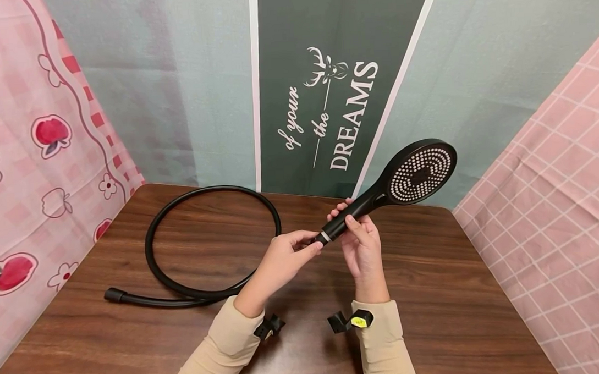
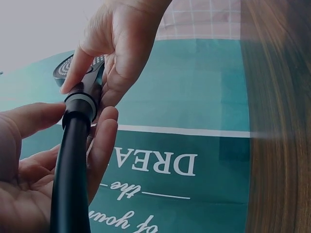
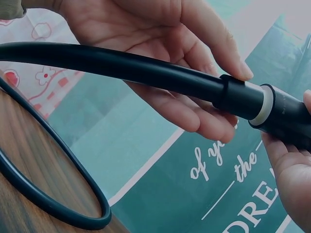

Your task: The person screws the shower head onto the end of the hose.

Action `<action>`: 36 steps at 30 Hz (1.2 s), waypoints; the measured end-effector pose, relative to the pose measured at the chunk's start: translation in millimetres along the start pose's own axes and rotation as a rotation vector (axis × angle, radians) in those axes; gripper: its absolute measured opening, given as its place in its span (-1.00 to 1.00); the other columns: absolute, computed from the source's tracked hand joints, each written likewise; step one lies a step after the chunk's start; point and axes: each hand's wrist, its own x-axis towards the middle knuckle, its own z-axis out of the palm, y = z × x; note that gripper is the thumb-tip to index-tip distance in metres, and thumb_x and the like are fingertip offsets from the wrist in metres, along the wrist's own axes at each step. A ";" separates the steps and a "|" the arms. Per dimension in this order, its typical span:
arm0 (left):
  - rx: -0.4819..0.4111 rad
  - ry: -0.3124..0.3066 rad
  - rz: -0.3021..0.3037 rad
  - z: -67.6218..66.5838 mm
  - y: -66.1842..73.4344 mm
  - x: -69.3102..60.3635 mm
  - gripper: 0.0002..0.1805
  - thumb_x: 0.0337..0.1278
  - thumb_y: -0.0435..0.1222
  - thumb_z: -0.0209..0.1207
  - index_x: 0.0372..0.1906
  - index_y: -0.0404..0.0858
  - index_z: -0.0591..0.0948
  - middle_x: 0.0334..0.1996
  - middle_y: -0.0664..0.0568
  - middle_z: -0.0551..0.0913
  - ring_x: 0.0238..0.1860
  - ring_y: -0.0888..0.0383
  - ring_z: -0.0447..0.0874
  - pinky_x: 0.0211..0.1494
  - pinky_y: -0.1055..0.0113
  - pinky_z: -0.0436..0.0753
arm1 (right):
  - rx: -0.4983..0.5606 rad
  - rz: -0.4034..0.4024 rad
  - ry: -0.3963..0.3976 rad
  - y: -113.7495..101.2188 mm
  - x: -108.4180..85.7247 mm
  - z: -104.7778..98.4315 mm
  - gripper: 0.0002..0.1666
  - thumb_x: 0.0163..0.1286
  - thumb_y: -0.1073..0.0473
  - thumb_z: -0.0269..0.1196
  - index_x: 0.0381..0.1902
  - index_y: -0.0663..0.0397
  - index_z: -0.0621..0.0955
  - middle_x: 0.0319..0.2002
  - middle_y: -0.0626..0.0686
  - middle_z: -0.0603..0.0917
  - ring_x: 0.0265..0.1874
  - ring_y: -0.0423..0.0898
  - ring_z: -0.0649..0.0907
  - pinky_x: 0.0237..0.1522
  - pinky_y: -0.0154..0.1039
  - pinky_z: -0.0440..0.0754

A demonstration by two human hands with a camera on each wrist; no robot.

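Observation:
A black hand shower head (image 1: 420, 173) with pale nozzles is held up above the table, tilted to the right. My right hand (image 1: 363, 248) grips its handle, thumb along the front. At the handle's lower end, my left hand (image 1: 282, 259) pinches the collar (image 3: 240, 99) of a black shower hose (image 1: 150, 241). The collar meets the handle end to end, and a whitish ring (image 2: 82, 98) shows between them. Whether the threads inside are engaged is hidden. From the collar the hose drops behind the left wrist and loops across the table's left side.
The hose's other end fitting (image 1: 114, 295) lies on the wooden table (image 1: 442, 314) at the left. A green printed cloth (image 1: 299, 170) hangs behind the far edge. Pink cloths stand at the left and right sides.

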 end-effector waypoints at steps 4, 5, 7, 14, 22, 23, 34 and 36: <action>-0.013 -0.024 -0.004 -1.8 -3.0 1.4 -0.64 0.34 -0.22 0.21 0.12 -0.32 0.66 -0.19 -0.15 0.79 -0.14 0.01 0.78 -0.17 0.37 0.64 | 0.002 0.002 0.009 -0.4 0.3 0.5 -0.68 0.51 0.46 -0.03 0.18 0.32 0.40 -0.10 0.10 0.70 -0.10 -0.06 0.75 0.14 -0.17 0.64; -0.014 -0.027 0.000 -1.9 -3.4 1.5 -0.64 0.35 -0.22 0.20 0.12 -0.32 0.66 -0.21 -0.16 0.80 -0.14 0.00 0.78 -0.18 0.38 0.63 | 0.000 0.002 0.010 -0.4 0.4 0.6 -0.68 0.51 0.46 -0.03 0.18 0.32 0.41 -0.10 0.10 0.70 -0.10 -0.06 0.75 0.14 -0.17 0.64; -0.020 -0.030 0.005 -2.0 -2.9 1.3 -0.65 0.35 -0.23 0.20 0.11 -0.34 0.66 -0.25 -0.16 0.80 -0.14 -0.04 0.77 -0.20 0.40 0.61 | -0.001 0.002 0.007 -0.1 0.8 0.1 -0.67 0.51 0.46 -0.03 0.18 0.31 0.42 -0.10 0.09 0.70 -0.10 -0.06 0.75 0.14 -0.17 0.64; 0.004 0.007 0.012 0.8 0.1 -0.3 -0.68 0.32 -0.25 0.23 0.07 -0.33 0.68 -0.30 -0.12 0.79 -0.22 0.08 0.77 -0.21 0.40 0.61 | -0.002 -0.001 0.003 0.2 0.4 -0.1 -0.69 0.50 0.46 -0.02 0.13 0.25 0.48 -0.10 0.09 0.70 -0.11 -0.06 0.75 0.14 -0.17 0.64; 0.015 0.038 0.028 4.2 -0.9 -1.8 -0.72 0.32 -0.26 0.23 0.03 -0.30 0.69 -0.26 -0.10 0.79 -0.20 0.04 0.78 -0.15 0.34 0.68 | 0.000 -0.006 0.012 0.4 0.3 -0.5 -0.67 0.50 0.46 0.00 0.18 0.33 0.42 -0.10 0.10 0.70 -0.11 -0.05 0.75 0.14 -0.17 0.64; 0.015 0.040 0.028 4.6 -1.1 -1.9 -0.72 0.32 -0.26 0.23 0.04 -0.29 0.69 -0.25 -0.09 0.79 -0.19 0.04 0.78 -0.15 0.34 0.68 | -0.001 -0.006 0.013 0.4 0.3 -0.7 -0.67 0.50 0.46 -0.01 0.18 0.32 0.42 -0.10 0.10 0.70 -0.11 -0.06 0.75 0.14 -0.18 0.64; 0.036 0.048 0.010 2.9 -0.2 -1.1 -0.70 0.28 -0.23 0.27 0.04 -0.26 0.70 -0.21 -0.08 0.78 -0.22 0.15 0.75 -0.17 0.33 0.67 | -0.008 -0.006 0.009 0.4 0.1 -1.0 -0.67 0.51 0.45 -0.01 0.18 0.33 0.41 -0.10 0.09 0.71 -0.10 -0.06 0.75 0.14 -0.18 0.64; 0.013 0.035 0.001 1.8 -0.8 -0.3 -0.68 0.29 -0.21 0.26 0.06 -0.28 0.69 -0.20 -0.11 0.78 -0.21 0.12 0.77 -0.16 0.32 0.68 | -0.005 -0.005 0.006 0.4 0.4 -1.2 -0.67 0.51 0.46 -0.02 0.19 0.34 0.40 -0.09 0.10 0.70 -0.10 -0.06 0.74 0.15 -0.18 0.63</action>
